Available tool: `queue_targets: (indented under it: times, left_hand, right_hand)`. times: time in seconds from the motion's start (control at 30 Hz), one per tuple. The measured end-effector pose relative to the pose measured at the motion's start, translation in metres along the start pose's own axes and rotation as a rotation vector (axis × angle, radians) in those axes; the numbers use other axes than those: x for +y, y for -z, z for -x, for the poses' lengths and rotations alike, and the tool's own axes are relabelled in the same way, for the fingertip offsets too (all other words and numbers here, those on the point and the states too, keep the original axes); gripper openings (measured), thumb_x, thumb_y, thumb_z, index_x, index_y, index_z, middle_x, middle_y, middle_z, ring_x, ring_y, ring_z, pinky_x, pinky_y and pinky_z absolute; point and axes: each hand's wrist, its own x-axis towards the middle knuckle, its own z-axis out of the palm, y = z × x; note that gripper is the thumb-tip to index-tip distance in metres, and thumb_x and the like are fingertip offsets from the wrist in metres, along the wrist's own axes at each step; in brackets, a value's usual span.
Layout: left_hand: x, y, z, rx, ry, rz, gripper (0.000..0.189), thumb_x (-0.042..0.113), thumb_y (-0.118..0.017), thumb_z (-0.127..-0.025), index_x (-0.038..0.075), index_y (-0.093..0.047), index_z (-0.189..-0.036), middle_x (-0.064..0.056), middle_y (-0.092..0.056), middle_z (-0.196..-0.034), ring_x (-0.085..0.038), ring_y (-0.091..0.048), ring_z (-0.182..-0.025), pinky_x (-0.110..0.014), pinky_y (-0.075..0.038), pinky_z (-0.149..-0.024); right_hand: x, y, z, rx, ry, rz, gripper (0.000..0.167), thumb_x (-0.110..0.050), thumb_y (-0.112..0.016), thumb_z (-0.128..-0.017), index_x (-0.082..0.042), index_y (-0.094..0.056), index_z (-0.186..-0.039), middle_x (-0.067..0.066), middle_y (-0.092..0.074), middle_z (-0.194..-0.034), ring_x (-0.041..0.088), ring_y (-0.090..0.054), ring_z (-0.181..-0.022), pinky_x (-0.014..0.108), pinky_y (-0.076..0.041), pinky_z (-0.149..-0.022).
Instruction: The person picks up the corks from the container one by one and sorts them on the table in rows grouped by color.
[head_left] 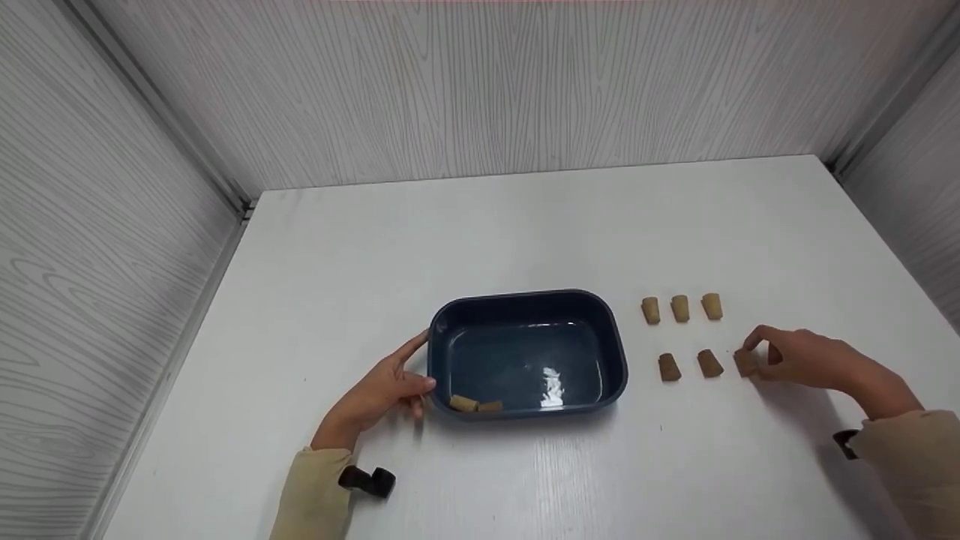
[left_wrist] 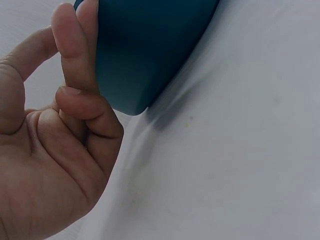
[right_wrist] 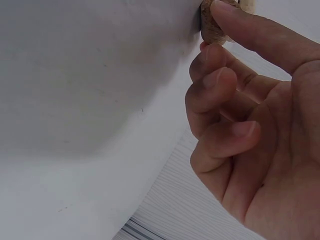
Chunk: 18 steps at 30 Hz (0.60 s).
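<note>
A dark blue rectangular dish point(head_left: 525, 412) stands mid-table, with a light cork stopper point(head_left: 463, 403) and a brown cork stopper point(head_left: 490, 406) lying in its near left corner. My left hand point(head_left: 386, 390) holds the dish's left side, thumb at the rim; in the left wrist view its fingers point(left_wrist: 75, 65) lie against the blue wall. On the right, my right hand point(head_left: 814, 364) pinches a brown cork stopper point(head_left: 745, 363) between thumb and finger. The right wrist view shows that cork point(right_wrist: 212, 27) at the fingertips, while the other fingers are curled.
Two more brown stoppers point(head_left: 709, 364) lie left of my right hand, spaced in a row. Behind them sits a row of three light stoppers point(head_left: 680, 308). The white table point(head_left: 450, 232) is bounded by wood-grained panels point(head_left: 487, 90) at the back and sides.
</note>
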Motion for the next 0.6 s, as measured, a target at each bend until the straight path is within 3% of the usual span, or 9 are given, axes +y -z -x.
queue_targets:
  times: [0.2,0.43,0.6]
  left_hand:
    - [0.0023,-0.0003,-0.0005,-0.001,-0.006,-0.002,0.088,0.011,-0.064,-0.092,0.012,-0.005,-0.157,0.006,-0.067,-0.067,-0.007,-0.062,-0.052,-0.022,-0.051,-0.058]
    - [0.0024,-0.0007,-0.0012,0.010,0.010,-0.033,0.086,0.013,-0.063,-0.093,0.015,-0.006,-0.157,0.007,-0.066,-0.065,-0.008,-0.062,-0.053,-0.025,-0.053,-0.062]
    - [0.0009,0.0008,-0.0010,0.004,0.006,-0.023,0.086,0.012,-0.063,-0.093,0.014,-0.006,-0.157,0.007,-0.065,-0.065,-0.008,-0.062,-0.053,-0.024,-0.052,-0.061]
  right_hand:
    - [-0.0004,0.0011,-0.0007,0.003,0.015,0.012,0.038,-0.019,-0.065,-0.088,-0.004,-0.053,-0.121,0.008,-0.059,-0.089,0.015,-0.052,-0.073,0.030,-0.042,-0.061]
    - [0.0016,-0.0023,-0.0005,0.033,0.053,0.029,0.033,-0.019,-0.065,-0.088,-0.005,-0.054,-0.116,0.001,-0.057,-0.082,0.011,-0.048,-0.068,0.027,-0.039,-0.058]
    - [0.0029,-0.0018,-0.0004,0.030,0.057,0.030,0.035,-0.020,-0.065,-0.089,-0.004,-0.054,-0.117,0.005,-0.059,-0.084,0.012,-0.050,-0.070,0.028,-0.041,-0.060]
